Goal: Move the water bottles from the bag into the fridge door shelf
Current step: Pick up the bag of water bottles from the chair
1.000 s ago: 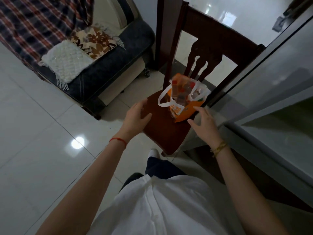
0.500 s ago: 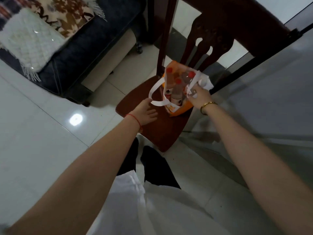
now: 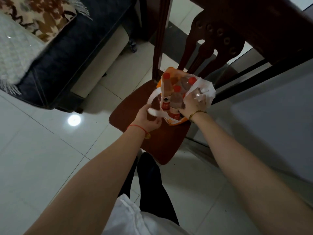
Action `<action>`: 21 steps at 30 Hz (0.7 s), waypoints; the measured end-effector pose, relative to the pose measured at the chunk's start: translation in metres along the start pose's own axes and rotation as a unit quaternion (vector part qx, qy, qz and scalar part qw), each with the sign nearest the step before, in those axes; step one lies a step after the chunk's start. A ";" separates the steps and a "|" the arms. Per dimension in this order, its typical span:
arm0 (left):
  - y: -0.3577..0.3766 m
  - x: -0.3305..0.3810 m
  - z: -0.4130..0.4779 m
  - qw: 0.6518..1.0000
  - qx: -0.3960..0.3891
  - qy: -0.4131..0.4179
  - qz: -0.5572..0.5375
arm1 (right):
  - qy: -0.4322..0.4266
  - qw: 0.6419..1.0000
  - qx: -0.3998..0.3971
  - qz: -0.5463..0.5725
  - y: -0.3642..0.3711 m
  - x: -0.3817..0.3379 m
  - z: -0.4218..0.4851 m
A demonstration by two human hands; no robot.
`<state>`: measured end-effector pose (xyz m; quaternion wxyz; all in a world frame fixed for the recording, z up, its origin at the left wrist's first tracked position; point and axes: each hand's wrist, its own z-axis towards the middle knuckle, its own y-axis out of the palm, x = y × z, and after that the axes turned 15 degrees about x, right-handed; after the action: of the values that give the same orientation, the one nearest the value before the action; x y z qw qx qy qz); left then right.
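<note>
Head view: bag [image 3: 172, 121] on chair seat [image 3: 152, 141], twelve o'clock. Left hand [image 3: 148, 120] grips handle; right hand [image 3: 193, 104] pinches rim. Bottles [image 3: 175, 100], apparently four, heavy, slick; grasp below cap.

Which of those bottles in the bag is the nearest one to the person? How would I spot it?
Find the dark wooden chair beside the sofa; an orange and white bag stands on its seat, held open by both hands. Of the red-capped water bottles inside, it is the front bottle, its cap lowest in view, next to the right hand.
</note>
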<state>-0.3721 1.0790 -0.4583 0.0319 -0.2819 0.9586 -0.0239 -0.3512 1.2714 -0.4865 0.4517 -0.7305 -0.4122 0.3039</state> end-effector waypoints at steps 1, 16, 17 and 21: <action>0.000 0.000 -0.002 0.999 -0.020 -0.022 -0.013 | 0.000 1.000 -0.014 0.006 0.001 0.000 -0.001; 0.006 0.027 -0.054 0.926 -0.030 0.339 0.163 | 0.045 0.995 0.041 -0.077 -0.011 0.005 0.002; 0.007 0.029 -0.054 0.921 -0.027 0.349 0.173 | 0.039 0.995 0.045 -0.085 -0.013 0.003 0.007; 0.008 0.027 -0.053 0.908 -0.014 0.361 0.211 | 0.047 0.990 0.028 -0.133 -0.013 0.003 0.025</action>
<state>-0.4029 1.0725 -0.4070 -0.3161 -0.0451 0.9420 -0.1034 -0.3744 1.2876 -0.4846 0.5274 -0.6697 -0.4752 0.2181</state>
